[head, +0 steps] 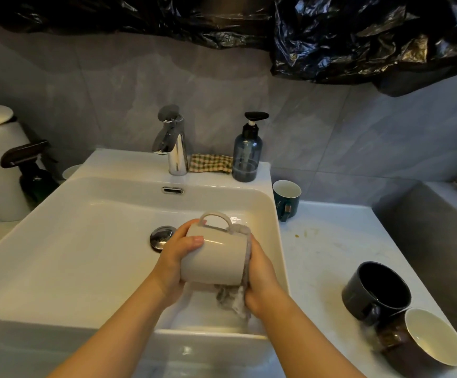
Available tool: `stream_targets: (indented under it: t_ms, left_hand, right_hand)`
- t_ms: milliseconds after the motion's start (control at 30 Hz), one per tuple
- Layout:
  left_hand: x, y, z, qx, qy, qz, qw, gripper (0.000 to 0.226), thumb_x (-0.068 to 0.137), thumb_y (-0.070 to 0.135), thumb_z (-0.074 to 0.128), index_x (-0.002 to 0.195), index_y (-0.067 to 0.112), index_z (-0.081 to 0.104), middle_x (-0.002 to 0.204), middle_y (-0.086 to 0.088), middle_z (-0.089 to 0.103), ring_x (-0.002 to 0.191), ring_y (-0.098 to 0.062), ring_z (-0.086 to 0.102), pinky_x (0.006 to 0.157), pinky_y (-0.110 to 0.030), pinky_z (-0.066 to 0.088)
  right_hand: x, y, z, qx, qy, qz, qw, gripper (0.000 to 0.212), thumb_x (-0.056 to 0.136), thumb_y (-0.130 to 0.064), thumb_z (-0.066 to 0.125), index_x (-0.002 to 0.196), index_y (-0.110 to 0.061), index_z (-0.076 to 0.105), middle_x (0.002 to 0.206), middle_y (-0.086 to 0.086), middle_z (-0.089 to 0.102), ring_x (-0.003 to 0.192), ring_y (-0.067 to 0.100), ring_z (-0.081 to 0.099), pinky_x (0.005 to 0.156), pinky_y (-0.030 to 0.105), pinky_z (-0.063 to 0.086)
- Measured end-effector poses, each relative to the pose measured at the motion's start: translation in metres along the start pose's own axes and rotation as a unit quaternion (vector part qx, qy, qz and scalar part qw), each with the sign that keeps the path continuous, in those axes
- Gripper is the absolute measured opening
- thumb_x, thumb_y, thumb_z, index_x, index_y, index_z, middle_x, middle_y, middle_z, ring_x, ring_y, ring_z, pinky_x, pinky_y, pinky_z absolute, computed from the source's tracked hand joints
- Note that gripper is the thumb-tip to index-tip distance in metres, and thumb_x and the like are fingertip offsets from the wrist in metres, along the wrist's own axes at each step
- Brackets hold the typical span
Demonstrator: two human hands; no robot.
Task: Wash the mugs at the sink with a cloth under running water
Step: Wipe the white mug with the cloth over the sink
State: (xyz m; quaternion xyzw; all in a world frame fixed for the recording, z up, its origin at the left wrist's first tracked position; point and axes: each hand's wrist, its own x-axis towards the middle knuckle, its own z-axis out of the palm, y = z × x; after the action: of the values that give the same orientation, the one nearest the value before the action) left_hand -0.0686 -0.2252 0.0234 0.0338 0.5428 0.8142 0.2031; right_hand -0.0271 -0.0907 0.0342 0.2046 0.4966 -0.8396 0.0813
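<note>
Mug point(216, 257) and cloth point(233, 296) held over the sink point(44, 214).
The beige mug lies on its side above the sink's right half, near the drain, with its handle turned up and far. The left hand point(178, 257) grips its base end, thumb across the wall. The right hand point(263, 279) curls round the grey cloth, holding it against the mug's mouth. On the right counter sit a teal mug point(287, 197) far, and a dark mug point(374, 290) and brown mug point(418, 339) near.

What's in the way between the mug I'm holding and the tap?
Nothing visible. The mug, gripped by the left hand with the right hand holding the cloth to its mouth, has open sink up to the tap; only the drain plug lies below.
</note>
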Motion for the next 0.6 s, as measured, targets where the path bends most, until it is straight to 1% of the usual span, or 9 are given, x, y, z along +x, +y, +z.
stream_targets:
  t_ms: [67,133,200,233,333,400,500,533,600]
  left_hand:
    - [0.001,0.001,0.002,-0.024,0.049,-0.002,0.999,0.037,0.046,0.033,0.067,0.082,0.029,0.067,0.09,-0.012,0.063,0.08,-0.032,0.061,0.062,-0.045,0.053]
    - [-0.001,0.003,0.003,-0.019,0.069,-0.016,0.997,0.025,0.056,0.028,0.063,0.081,0.026,0.065,0.09,-0.013,0.062,0.079,-0.035,0.061,0.062,-0.053,0.054]
    - [-0.002,0.004,0.002,0.004,0.045,-0.014,0.999,0.028,0.056,0.026,0.062,0.085,0.024,0.063,0.088,-0.011,0.062,0.074,-0.028,0.062,0.065,-0.046,0.053]
    - [-0.002,0.005,0.001,0.013,0.022,-0.013,1.0,0.035,0.052,0.026,0.066,0.087,0.024,0.063,0.086,-0.01,0.064,0.072,-0.025,0.063,0.065,-0.041,0.052]
    - [-0.003,0.005,-0.002,0.048,-0.047,-0.004,0.998,0.052,0.044,0.034,0.068,0.095,0.03,0.066,0.09,-0.006,0.068,0.078,-0.023,0.065,0.065,-0.036,0.051]
    - [-0.003,0.005,0.0,0.067,-0.068,0.004,0.995,0.059,0.046,0.036,0.069,0.105,0.035,0.063,0.101,-0.005,0.067,0.087,-0.025,0.064,0.067,-0.037,0.052]
    - [0.008,0.003,0.004,0.052,0.043,-0.008,0.998,0.065,0.062,0.033,0.077,0.12,0.041,0.05,0.116,0.0,0.053,0.101,-0.028,0.057,0.067,-0.04,0.056]
    - [0.011,0.003,0.005,0.022,0.091,-0.009,0.996,0.062,0.07,0.032,0.076,0.124,0.037,0.047,0.117,-0.001,0.051,0.102,-0.027,0.056,0.064,-0.039,0.056]
    - [0.017,0.0,0.006,-0.043,0.126,-0.03,0.991,0.071,0.066,0.038,0.078,0.128,0.022,0.048,0.12,-0.01,0.057,0.102,-0.03,0.061,0.066,-0.039,0.055]
  right_hand:
    - [0.004,0.007,0.004,-0.027,-0.018,-0.061,0.998,0.038,0.093,-0.052,0.043,0.114,-0.028,0.063,0.109,0.004,0.069,0.097,0.022,0.066,0.081,0.037,0.054]
    - [0.001,0.01,0.007,-0.129,-0.031,-0.155,0.979,0.026,0.098,-0.042,0.039,0.116,-0.041,0.057,0.126,-0.011,0.057,0.113,0.008,0.055,0.094,0.029,0.05]
    - [0.003,0.01,0.005,-0.184,-0.009,-0.23,0.956,0.026,0.1,-0.032,0.039,0.108,-0.044,0.06,0.133,-0.018,0.048,0.124,0.002,0.044,0.109,0.035,0.037]
    - [0.003,0.01,0.003,-0.173,0.005,-0.233,0.957,0.028,0.099,-0.029,0.04,0.104,-0.044,0.063,0.134,-0.016,0.049,0.125,0.004,0.044,0.11,0.038,0.035]
    - [0.004,0.003,-0.001,-0.019,0.019,-0.093,0.995,0.026,0.093,-0.046,0.045,0.113,-0.045,0.061,0.123,-0.001,0.061,0.109,0.024,0.06,0.091,0.046,0.052]
    - [0.006,0.002,-0.005,0.031,0.039,-0.018,0.999,0.036,0.087,-0.053,0.049,0.114,-0.034,0.063,0.11,0.009,0.067,0.098,0.032,0.064,0.076,0.043,0.053]
    - [0.005,0.0,-0.003,0.049,0.059,-0.074,0.994,0.026,0.09,-0.035,0.049,0.102,-0.019,0.066,0.097,0.014,0.065,0.091,0.033,0.06,0.07,0.037,0.049]
    - [0.002,0.0,-0.001,0.017,0.062,-0.118,0.991,0.02,0.091,-0.029,0.05,0.097,-0.02,0.067,0.097,0.012,0.065,0.093,0.031,0.06,0.071,0.037,0.049]
    - [-0.001,0.004,0.0,-0.079,0.053,-0.206,0.974,0.015,0.089,-0.02,0.054,0.093,-0.026,0.067,0.105,0.003,0.065,0.099,0.022,0.06,0.075,0.033,0.051]
